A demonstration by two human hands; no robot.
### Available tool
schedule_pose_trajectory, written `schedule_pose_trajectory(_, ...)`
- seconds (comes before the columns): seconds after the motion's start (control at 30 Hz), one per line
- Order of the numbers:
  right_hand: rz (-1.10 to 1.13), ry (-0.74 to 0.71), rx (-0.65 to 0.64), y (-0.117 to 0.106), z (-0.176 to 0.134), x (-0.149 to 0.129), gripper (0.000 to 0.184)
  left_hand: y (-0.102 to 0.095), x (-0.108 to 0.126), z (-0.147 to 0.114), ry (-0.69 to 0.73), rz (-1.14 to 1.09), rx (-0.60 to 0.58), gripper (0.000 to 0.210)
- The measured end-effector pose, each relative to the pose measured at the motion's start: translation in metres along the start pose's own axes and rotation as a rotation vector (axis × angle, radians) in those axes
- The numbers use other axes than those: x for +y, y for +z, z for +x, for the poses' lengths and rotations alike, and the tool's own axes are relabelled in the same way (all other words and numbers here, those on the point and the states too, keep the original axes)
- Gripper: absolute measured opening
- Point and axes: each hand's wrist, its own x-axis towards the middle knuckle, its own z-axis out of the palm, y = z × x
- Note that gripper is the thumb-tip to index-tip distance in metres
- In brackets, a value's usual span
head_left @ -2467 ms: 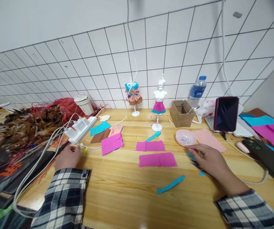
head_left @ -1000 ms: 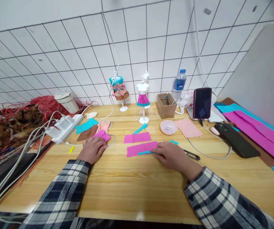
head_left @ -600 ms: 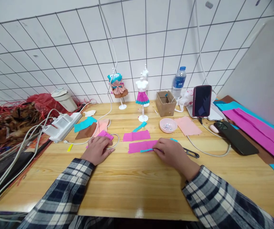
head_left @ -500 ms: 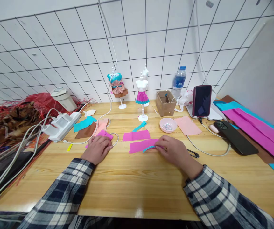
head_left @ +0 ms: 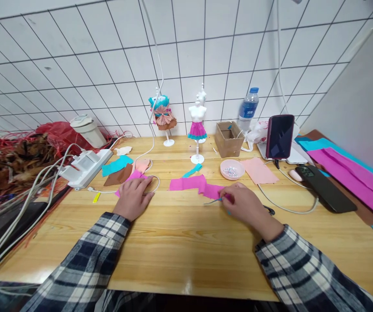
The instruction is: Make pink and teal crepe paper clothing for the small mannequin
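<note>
A narrow blue strip juts beside a slanted magenta strip.

The right hand is pinching a blue strip in front of the bowl. The left hand is resting on a magenta sheet, left of the bowl. A box is standing just behind the bowl.

strips: before front mannequin | bowl: right of strips | carton: behind bowl

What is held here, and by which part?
The right hand pinches a blue strip, exactly where is hidden, and seemingly a magenta strip by its right end. The left hand rests on magenta paper.
</note>
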Motion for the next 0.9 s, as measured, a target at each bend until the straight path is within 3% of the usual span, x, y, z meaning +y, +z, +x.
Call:
schedule_pose_trajectory(0.07, 0.012, -0.043, -0.030, -0.001, 0.000, 0.002, 0.016, -0.004, 0.019, -0.001, 0.117, 0.015, 0.029, 0.042)
schedule_pose_trajectory(0.17, 0.026, -0.156, -0.082, -0.003, 0.000, 0.003, 0.017, -0.003, 0.063, 0.005, 0.474, -0.142, -0.076, 0.041)
schedule_pose_trajectory(0.27, 0.060, -0.213, -0.103, -0.004, 0.000, 0.006, 0.018, 0.007, 0.104, 0.018, 0.526, -0.208, -0.118, 0.052)
schedule_pose_trajectory(0.33, 0.098, -0.218, -0.110, -0.006, 0.000, 0.011, 0.019, 0.014, 0.117, 0.026, 0.570, -0.217, -0.191, 0.043)
schedule_pose_trajectory(0.43, 0.215, -0.198, -0.066, -0.012, 0.000, 0.021, 0.016, 0.017, 0.118, 0.031, 0.609, -0.220, -0.281, 0.035)
schedule_pose_trajectory(0.5, 0.408, -0.152, -0.066, -0.015, -0.002, 0.023, 0.013, 0.016, 0.115, 0.030, 0.615, -0.227, -0.294, 0.036)
schedule_pose_trajectory(0.57, 0.669, -0.121, -0.216, -0.016, -0.005, 0.018, 0.015, 0.014, 0.113, 0.029, 0.629, -0.246, -0.290, 0.034)
schedule_pose_trajectory(0.63, 0.821, -0.140, -0.463, -0.013, -0.008, 0.005, 0.016, 0.014, 0.113, 0.028, 0.633, -0.281, -0.280, 0.031)
schedule_pose_trajectory(0.7, 0.725, -0.177, -0.583, -0.006, -0.011, -0.012, 0.013, 0.017, 0.112, 0.029, 0.616, -0.347, -0.269, 0.029)
schedule_pose_trajectory(0.9, 0.202, -0.216, -0.307, 0.007, -0.017, -0.042, 0.021, 0.028, 0.100, 0.035, 0.550, -0.523, -0.249, 0.030)
